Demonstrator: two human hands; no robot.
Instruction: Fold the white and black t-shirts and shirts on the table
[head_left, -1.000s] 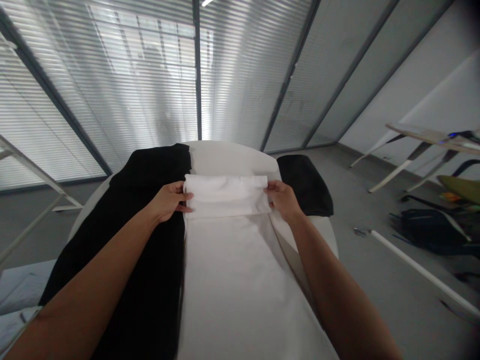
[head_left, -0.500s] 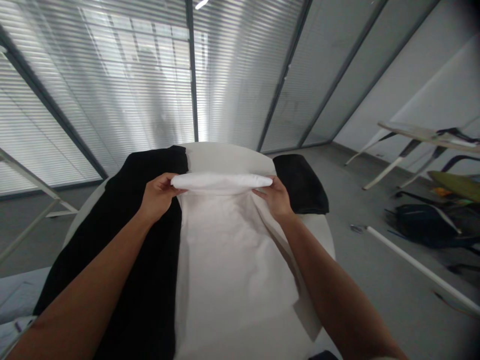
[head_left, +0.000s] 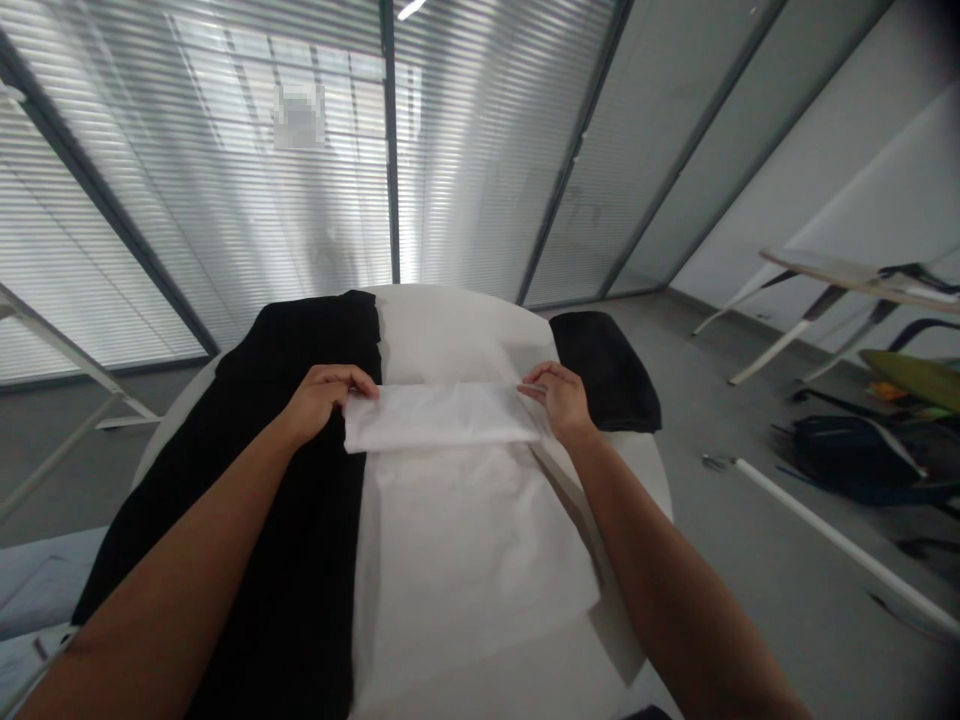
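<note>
A white cloth (head_left: 472,560) lies lengthwise over a pale rounded table, its far end folded into a flat band (head_left: 442,415). At the band's far left corner my left hand (head_left: 328,400) is closed, fingertips over the top edge and thumb hidden. My right hand (head_left: 561,402) pinches the far right corner between thumb and fingers. Black cloth (head_left: 300,560) spreads along the left, beneath my left forearm. Just beyond my right hand sits a folded black cloth (head_left: 606,370).
The pale tabletop (head_left: 465,325) shows beyond the band. At right stand another table (head_left: 840,268) and a dark blue object (head_left: 847,450), with a white pole (head_left: 832,535) on the floor. A white metal frame (head_left: 75,350) stands left; blinds (head_left: 480,150) cover the glass wall ahead.
The white cloth's far end has been turned over toward me: first a flat band, then a raised roll, now a flat band lying nearer. Both hands have shifted to its far edge.
</note>
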